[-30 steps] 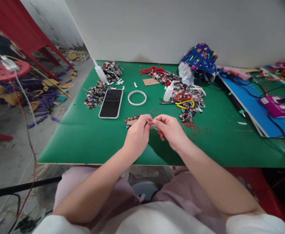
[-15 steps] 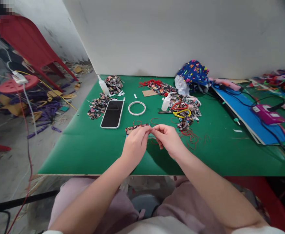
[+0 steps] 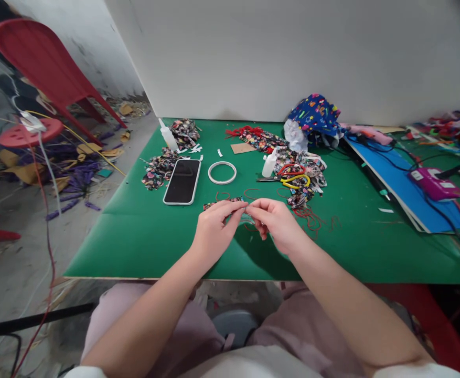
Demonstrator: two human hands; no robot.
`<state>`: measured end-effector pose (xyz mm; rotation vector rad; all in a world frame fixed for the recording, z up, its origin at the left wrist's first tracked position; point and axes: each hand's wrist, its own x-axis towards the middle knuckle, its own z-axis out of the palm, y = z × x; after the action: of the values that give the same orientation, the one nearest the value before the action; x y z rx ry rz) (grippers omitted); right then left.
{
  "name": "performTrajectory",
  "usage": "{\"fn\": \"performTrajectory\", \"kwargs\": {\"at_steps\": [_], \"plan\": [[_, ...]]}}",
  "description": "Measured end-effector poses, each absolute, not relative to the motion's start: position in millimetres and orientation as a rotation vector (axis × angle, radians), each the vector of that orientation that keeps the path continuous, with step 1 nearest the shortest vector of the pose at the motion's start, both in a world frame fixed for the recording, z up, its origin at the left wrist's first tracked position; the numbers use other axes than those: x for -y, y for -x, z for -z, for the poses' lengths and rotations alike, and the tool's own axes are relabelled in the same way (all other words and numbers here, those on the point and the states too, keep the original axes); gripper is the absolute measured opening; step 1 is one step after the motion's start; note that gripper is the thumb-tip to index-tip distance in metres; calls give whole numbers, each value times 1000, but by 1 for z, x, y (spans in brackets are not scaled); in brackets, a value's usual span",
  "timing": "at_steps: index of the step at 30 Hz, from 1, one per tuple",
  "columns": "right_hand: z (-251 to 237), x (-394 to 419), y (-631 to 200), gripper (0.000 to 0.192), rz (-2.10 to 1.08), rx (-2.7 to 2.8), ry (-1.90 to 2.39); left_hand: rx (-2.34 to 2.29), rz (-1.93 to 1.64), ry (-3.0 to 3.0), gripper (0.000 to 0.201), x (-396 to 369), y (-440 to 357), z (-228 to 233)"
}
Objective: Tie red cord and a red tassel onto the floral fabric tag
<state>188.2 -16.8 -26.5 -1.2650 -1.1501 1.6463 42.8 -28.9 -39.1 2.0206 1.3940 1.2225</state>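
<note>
On the green surface [image 3: 143, 236], just in front of the phone [image 3: 182, 180], your left hand [image 3: 214, 231] and right hand [image 3: 279, 223] meet, fingers pinched narrowly on a thin red cord [image 3: 247, 214] beside the patterned fabric strip [image 3: 222, 201].

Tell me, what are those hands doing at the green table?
A person sits at the green table with both hands together over it. The left hand and right hand meet at the fingertips, pinching something small and thin between them, too small to make out. Just beyond them lies a strip of flowery fabric and loose red string. Further back are a phone, a white ring, a small glue bottle and scissors on a heap of fabric scraps.
</note>
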Motion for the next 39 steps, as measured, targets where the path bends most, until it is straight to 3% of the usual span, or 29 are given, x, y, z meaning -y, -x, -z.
{"fn": "performTrajectory", "kwargs": {"at_steps": [14,21,39], "plan": [[13,22,-191,18,-1798,1081,1199,-1394,-1233,-1923,15,26,-36,33],[13,17,-200,21,-1863,1195,1170,-1346,-1251,-1569,11,24,-34,31],[10,29,-196,20,-1086,1986,1318,-1449,-1164,-1478,15,25,-36,31]]}}
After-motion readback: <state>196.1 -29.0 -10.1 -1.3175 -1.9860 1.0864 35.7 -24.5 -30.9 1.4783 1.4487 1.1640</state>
